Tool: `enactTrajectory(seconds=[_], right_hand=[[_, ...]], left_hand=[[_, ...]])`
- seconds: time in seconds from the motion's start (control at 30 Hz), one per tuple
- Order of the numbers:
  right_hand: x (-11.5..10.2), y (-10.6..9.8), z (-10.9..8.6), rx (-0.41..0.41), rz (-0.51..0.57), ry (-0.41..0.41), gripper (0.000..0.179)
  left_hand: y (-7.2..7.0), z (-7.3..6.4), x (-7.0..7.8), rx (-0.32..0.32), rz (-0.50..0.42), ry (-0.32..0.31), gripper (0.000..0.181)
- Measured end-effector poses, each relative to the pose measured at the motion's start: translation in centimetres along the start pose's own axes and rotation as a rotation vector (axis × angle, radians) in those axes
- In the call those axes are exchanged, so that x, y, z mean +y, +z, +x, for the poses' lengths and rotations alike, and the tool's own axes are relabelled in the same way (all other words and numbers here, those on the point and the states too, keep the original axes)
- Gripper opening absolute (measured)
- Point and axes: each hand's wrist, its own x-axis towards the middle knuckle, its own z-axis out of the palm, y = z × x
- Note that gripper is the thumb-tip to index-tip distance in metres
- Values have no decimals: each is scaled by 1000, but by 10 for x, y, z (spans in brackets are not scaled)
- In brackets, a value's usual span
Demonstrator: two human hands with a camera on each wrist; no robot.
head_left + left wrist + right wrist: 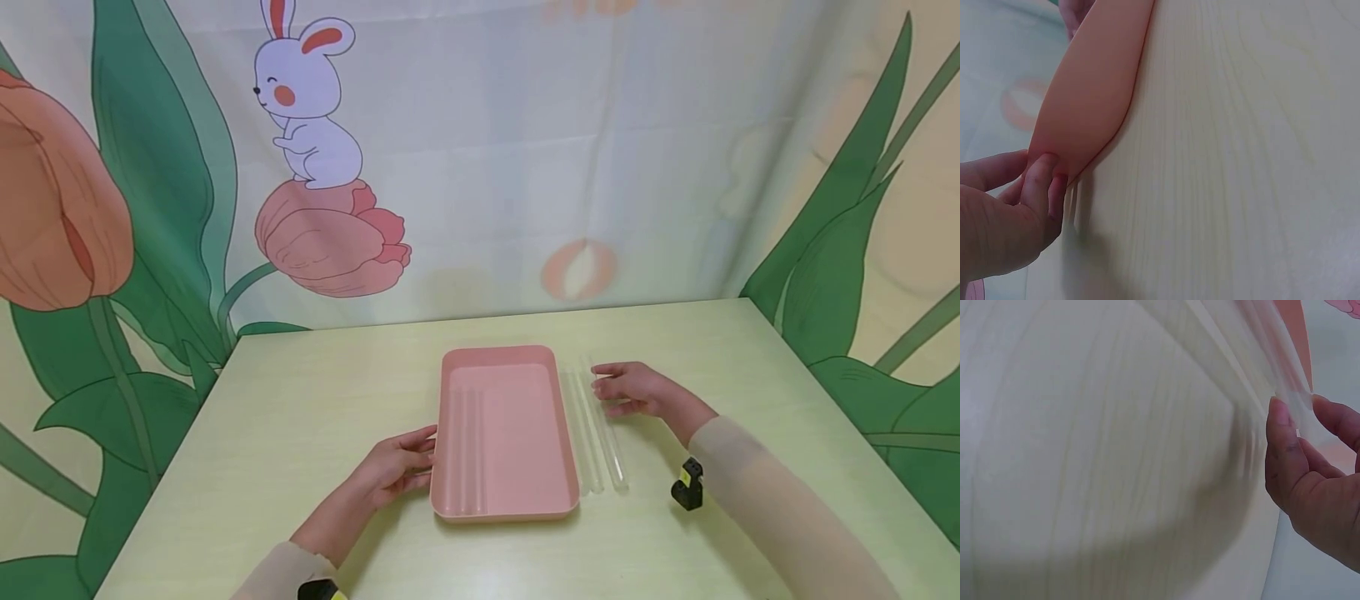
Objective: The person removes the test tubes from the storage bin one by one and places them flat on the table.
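A pink rectangular tray (pixel 525 433) lies on the table, with several clear tubes (pixel 468 450) lengthwise along its left side. My left hand (pixel 393 468) is at the tray's left side. In the left wrist view its fingertips touch the outer wall (pixel 1094 81). Right of the tray lie more clear tubes (pixel 583 433), roughly parallel to it. My right hand (pixel 633 390) pinches the outermost clear tube (pixel 613 458) near its far end. In the right wrist view this tube (pixel 1272 344) runs between thumb and fingers; whether it is off the table I cannot tell.
The pale wood-grain table (pixel 330 375) ends at a curtain (pixel 480 167) printed with a rabbit and tulips. Small black devices sit on both wrists, the right one (pixel 687 485) showing at the sleeve.
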Motion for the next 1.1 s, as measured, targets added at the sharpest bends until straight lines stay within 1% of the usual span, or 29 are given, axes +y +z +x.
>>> enactTrajectory(seconds=[0.3, 0.47, 0.6, 0.77, 0.9, 0.97, 1.1], right_hand=[[1, 5, 1, 22, 32, 23, 63], [3, 8, 2, 27, 55, 36, 63], [5, 10, 5, 41, 59, 58, 64], [4, 12, 7, 64, 26, 60, 65], [1, 13, 8, 76, 0, 68, 66], [1, 14, 9, 83, -12, 75, 66], [0, 17, 10, 91, -45, 73, 66]], left_hand=[[0, 2, -2, 3, 0, -8, 56], [0, 1, -2, 8, 1, -6, 56], [-1, 1, -3, -11, 0, 3, 56], [-3, 2, -2, -34, -22, 8, 57], [-3, 3, -3, -16, -16, -1, 56], [-1, 3, -3, 6, -10, -5, 55], [0, 2, -2, 14, -3, -13, 55]])
